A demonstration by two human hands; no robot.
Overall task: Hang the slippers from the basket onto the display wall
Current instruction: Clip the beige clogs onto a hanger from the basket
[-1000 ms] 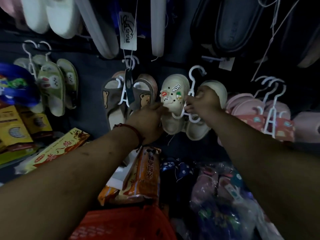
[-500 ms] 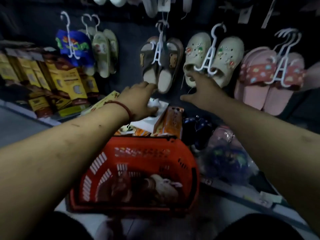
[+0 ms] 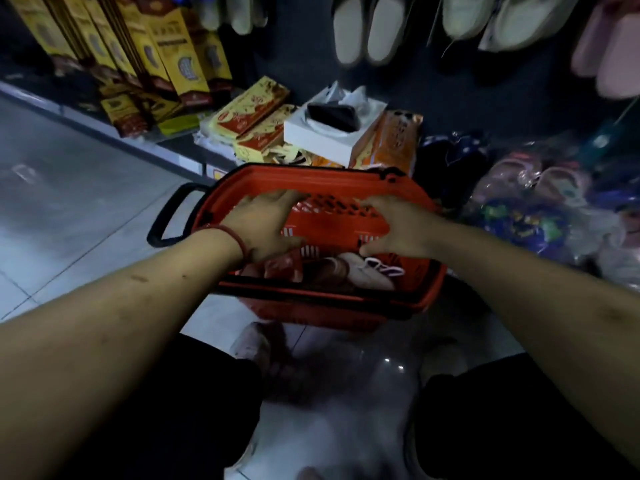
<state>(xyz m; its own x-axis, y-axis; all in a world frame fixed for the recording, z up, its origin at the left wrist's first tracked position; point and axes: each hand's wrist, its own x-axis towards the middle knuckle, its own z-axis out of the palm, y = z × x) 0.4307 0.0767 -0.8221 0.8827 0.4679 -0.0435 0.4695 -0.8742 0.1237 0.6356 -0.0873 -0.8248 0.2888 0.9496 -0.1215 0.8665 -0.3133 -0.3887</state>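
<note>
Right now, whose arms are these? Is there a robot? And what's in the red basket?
No robot here. Those belong to a person. The camera sits on their head and looks down, so you see what they see. There is only this one view. The left hand and the right hand are both open over the basket, which stands on the floor. They hold nothing yet. Inside lie slippers, one of them pale. Yellow boxes lie behind the basket, and hanging slippers show on the wall above.
</note>
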